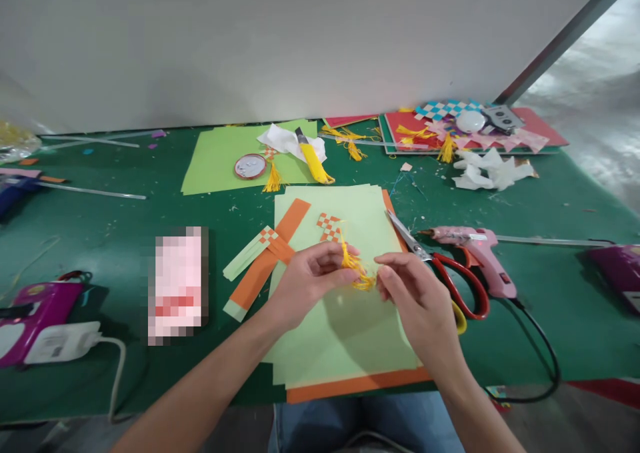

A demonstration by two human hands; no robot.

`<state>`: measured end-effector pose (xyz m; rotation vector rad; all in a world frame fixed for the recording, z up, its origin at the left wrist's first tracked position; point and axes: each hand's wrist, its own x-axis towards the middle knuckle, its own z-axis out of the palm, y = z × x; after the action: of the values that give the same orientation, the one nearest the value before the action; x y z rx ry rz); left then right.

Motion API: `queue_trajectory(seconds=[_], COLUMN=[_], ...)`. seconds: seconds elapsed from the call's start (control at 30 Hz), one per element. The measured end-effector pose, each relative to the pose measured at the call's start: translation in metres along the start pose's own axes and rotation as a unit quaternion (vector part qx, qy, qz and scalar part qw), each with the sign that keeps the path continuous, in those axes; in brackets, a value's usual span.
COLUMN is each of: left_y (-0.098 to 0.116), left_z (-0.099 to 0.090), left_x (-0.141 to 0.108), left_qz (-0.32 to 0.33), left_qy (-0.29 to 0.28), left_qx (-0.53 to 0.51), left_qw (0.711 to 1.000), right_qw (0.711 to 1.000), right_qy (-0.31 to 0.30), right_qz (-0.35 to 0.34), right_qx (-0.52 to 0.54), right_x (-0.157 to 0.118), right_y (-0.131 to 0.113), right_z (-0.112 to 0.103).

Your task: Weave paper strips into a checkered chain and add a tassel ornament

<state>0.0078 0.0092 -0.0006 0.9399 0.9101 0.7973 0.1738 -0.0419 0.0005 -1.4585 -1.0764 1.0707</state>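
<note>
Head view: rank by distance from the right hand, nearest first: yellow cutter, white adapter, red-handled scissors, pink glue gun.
From the right hand:
1. Red-handled scissors: right beside it, partly behind it.
2. Pink glue gun: farther right, past the scissors.
3. Yellow cutter: ahead and to the left, beyond the paper stack.
4. White adapter: far left of the table.

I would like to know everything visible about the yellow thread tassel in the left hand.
The yellow thread tassel is a loose bunch of thin, soft-looking strands. The bare left hand pinches it above pale green paper sheets. Some strands reach upward in the picture; others spread towards the bare right hand, though contact there is unclear.
</note>
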Motion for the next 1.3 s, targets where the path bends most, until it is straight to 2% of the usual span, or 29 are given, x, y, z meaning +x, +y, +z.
queue_trajectory(seconds=[0.07,0.13,0.23,0.33,0.37,0.43,0.53,0.6,0.8,1.0,1.2,1.3], left_y=[-0.001,-0.001,0.0,0.001,0.002,0.002,0.002,0.002,0.002,0.001,0.003,0.006], left_z=[0.0,0.0,-0.001,-0.001,-0.001,0.0,0.001,0.001,0.001,0.0,0.001,0.002], left_x=[0.001,0.002,0.001,0.0,-0.001,-0.001,-0.001,-0.001,-0.002,-0.002,-0.004,-0.005], left_qz=[-0.007,-0.016,-0.028,-0.034,-0.034,-0.034,-0.033,-0.031,-0.021,-0.011,-0.005,-0.001], left_qy=[0.02,0.027,0.017,0.011,0.009,0.005,0.001,0.005,-0.009,-0.004,-0.014,-0.021], left_qx=[-0.014,-0.027,-0.024,-0.022,-0.02,-0.017,-0.012,-0.008,0.002,0.026,0.054,0.071], left_qw=[1.0,0.999,0.999,0.999,0.999,0.999,0.999,0.999,1.0,1.0,0.998,0.997], right_qw=[0.991,0.977,0.974,0.985,0.986,0.985,0.966,0.96,0.983,0.981,0.996,0.997], right_qy=[0.036,0.026,0.006,0.039,0.049,0.033,-0.033,-0.05,-0.047,-0.034,-0.046,-0.066], right_qz=[-0.096,-0.164,-0.196,-0.165,-0.16,-0.166,-0.184,-0.183,-0.062,-0.084,0.023,0.026], right_qx=[-0.082,-0.134,-0.11,0.013,0.024,-0.04,-0.18,-0.207,-0.167,-0.172,-0.066,-0.043], right_x=[-0.003,-0.006,-0.009,-0.012,-0.012,-0.012,-0.01,-0.009,-0.008,-0.008,-0.007,-0.006], right_y=[-0.001,-0.002,-0.005,-0.008,-0.01,-0.013,-0.016,-0.017,-0.01,-0.013,-0.014,-0.011], right_z=[0.0,-0.002,-0.005,-0.008,-0.009,-0.01,-0.006,-0.002,0.004,0.006,0.006,0.002])
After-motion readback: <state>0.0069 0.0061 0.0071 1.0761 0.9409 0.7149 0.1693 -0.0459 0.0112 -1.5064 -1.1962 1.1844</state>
